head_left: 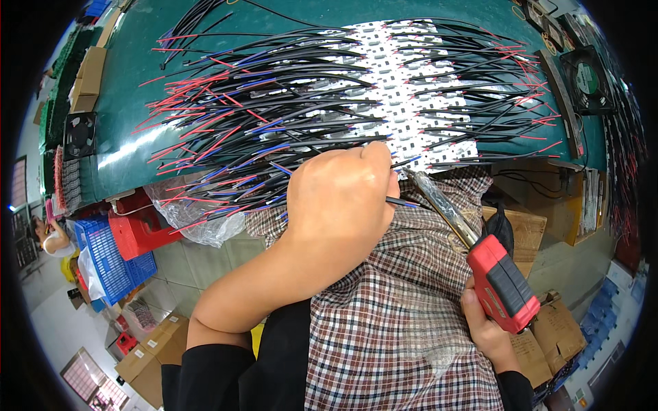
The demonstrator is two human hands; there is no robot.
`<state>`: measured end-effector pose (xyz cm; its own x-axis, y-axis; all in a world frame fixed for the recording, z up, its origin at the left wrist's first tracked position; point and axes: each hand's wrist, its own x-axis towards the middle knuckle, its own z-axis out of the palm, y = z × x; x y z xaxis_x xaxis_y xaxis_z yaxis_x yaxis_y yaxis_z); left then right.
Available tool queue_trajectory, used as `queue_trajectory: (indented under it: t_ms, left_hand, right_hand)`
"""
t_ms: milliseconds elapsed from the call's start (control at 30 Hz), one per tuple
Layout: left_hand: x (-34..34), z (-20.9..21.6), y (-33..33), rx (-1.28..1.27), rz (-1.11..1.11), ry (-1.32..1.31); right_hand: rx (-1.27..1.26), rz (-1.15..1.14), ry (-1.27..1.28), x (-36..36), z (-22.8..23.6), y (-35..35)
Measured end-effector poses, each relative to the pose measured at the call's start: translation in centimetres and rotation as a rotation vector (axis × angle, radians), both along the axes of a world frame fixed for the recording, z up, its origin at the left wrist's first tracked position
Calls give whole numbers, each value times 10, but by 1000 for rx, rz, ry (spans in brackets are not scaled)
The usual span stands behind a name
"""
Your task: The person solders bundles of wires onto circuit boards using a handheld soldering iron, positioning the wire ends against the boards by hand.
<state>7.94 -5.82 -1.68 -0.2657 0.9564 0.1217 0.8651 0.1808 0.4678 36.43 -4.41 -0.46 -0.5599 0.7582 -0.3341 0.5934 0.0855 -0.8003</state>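
Observation:
A white sheet of small circuit boards lies on the green table, with black cables attached along both sides. Bare red and blue wire ends fan out from the cables on the left. My left hand is closed at the sheet's near edge, pinching a black cable whose end pokes out past the fingers. In my right hand is a red and black soldering gun. Its long metal barrel slants up to the left, and the tip meets or nearly meets the boards' near edge, beside the left fingers.
Black fans stand at the table's right and left. A checked cloth covers my lap up to the table edge. Blue crate, clear plastic bag and cardboard boxes are lower left. Another person is far left.

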Motion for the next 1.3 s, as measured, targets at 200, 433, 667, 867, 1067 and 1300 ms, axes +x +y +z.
queue_trajectory:
  t_ms: [200, 433, 667, 867, 1067, 1300]
  left_hand:
    - [2, -1, -1, 56, -13, 2]
    - [3, -2, 0, 76, -17, 2]
    - [3, -4, -1, 77, -23, 21]
    - [4, -3, -1, 64, -28, 23]
    - [3, -3, -1, 68, -31, 26]
    - [3, -3, 0, 85, -34, 42]
  right_hand:
    - [166, 29, 72, -4, -4, -2]
    - [235, 79, 101, -4, -8, -1]
    - [245, 152, 81, -13, -1, 3]
    - [184, 49, 82, -12, -3, -2]
    - [143, 67, 19, -2, -1, -4]
    - [73, -47, 59, -6, 1, -8]
